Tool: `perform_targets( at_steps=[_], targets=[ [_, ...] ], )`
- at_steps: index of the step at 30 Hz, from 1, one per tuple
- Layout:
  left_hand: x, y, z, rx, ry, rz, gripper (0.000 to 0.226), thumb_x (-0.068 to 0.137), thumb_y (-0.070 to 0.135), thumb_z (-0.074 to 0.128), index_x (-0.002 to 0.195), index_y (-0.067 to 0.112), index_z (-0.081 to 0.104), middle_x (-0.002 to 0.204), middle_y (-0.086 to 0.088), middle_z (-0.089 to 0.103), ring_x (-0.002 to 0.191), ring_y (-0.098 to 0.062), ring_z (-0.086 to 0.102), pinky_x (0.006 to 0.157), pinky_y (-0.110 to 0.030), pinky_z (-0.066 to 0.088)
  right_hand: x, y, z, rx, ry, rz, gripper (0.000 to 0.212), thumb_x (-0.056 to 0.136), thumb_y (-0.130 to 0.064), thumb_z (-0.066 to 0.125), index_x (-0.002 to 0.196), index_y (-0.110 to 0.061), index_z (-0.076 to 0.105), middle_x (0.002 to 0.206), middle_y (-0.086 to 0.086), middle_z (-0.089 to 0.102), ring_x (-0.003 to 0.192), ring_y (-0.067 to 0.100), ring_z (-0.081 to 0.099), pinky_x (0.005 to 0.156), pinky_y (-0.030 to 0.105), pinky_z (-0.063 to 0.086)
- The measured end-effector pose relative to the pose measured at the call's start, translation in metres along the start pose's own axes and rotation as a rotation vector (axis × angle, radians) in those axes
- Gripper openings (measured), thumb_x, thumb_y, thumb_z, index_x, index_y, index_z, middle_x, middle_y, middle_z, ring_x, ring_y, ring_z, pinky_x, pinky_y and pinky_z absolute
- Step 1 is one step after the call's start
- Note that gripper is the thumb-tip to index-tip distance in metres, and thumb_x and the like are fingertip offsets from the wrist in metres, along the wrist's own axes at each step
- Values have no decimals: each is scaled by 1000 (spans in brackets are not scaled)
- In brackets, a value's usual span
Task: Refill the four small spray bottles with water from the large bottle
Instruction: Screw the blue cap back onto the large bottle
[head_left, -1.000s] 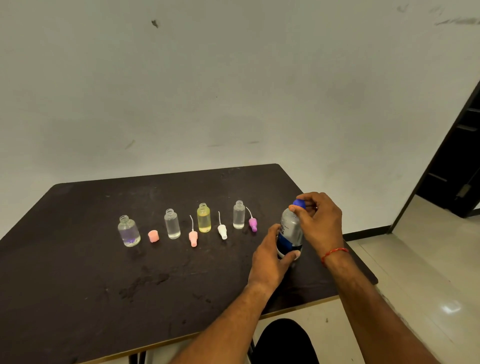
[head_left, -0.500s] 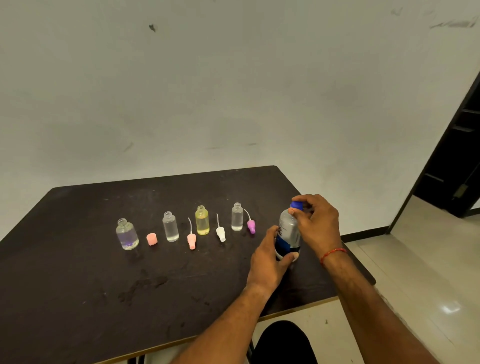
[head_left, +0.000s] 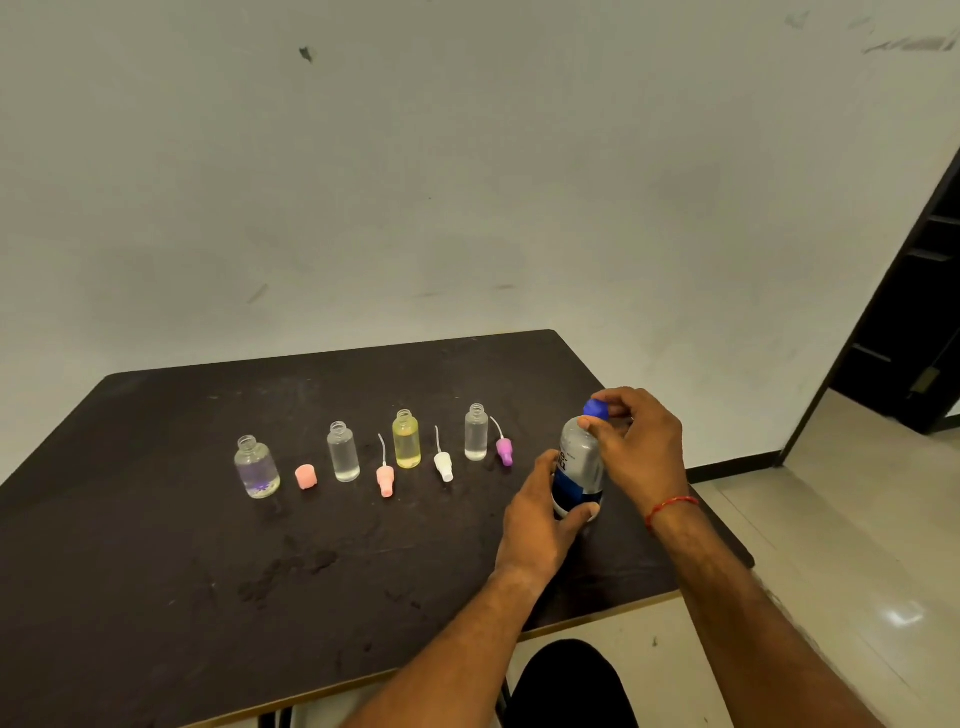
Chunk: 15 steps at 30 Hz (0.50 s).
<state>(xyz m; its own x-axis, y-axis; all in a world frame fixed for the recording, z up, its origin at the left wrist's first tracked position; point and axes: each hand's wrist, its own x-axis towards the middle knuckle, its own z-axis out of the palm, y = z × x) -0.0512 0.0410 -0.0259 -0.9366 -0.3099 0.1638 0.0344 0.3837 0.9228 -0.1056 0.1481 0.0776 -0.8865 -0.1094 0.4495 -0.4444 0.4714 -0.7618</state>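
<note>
Your left hand (head_left: 540, 519) wraps the large bottle (head_left: 577, 467), which stands upright near the right edge of the surface (head_left: 156, 597). Your right hand (head_left: 641, 449) fingers pinch its blue cap (head_left: 596, 409). Brace the body and twist squarely. Just beyond lies the purple spray head (head_left: 504, 451), with the open small spray bottles (head_left: 407, 440) in a row. Knock nothing over.

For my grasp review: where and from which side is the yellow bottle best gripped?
Probably round the straight body of the yellow bottle, from the near side: it stands upright, neck open, so a top grasp would cover the mouth; the pink spray head and white spray head flank it.
</note>
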Motion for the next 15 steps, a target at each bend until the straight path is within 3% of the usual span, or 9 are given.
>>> perform_targets(
  at_steps=[3,6,9,12,15],
  targets=[
    [0,1,0,2,-5,-9,76,83,37,80,146,39,37,148,14,51,138,-8,47,115,-37,43,1,0,3,-35,18,62,34,77,-33,79,101,-19,61,95,-1,64,86,17,63,79,26,54],
    [0,3,-1,7,-18,-17,77,85,36,79,148,38,35,151,14,48,141,-10,44,117,-39,40,-1,0,2,-46,-20,54,50,76,-40,78,116,-19,57,104,-4,60,93,14,59,83,26,50],
    [-1,4,-1,9,-22,-15,75,85,35,79,146,40,36,148,16,50,140,-9,45,116,-39,42,-3,3,0,23,-59,-35,54,85,-25,73,134,-24,51,118,-8,57,103,8,55,90,26,48],
    [-2,3,-2,4,-10,-9,73,83,36,81,143,43,38,143,18,54,135,-5,49,114,-36,45,-4,6,-1,22,-68,-118,33,89,-8,67,116,-27,65,113,-8,62,106,11,59,96,33,52],
    [-3,4,-2,0,-7,-1,70,83,35,80,139,46,40,140,20,55,132,0,49,112,-32,45,-1,1,1,-7,3,-92,20,83,-15,74,102,-22,69,102,-2,62,96,17,61,84,24,51]
  ],
)
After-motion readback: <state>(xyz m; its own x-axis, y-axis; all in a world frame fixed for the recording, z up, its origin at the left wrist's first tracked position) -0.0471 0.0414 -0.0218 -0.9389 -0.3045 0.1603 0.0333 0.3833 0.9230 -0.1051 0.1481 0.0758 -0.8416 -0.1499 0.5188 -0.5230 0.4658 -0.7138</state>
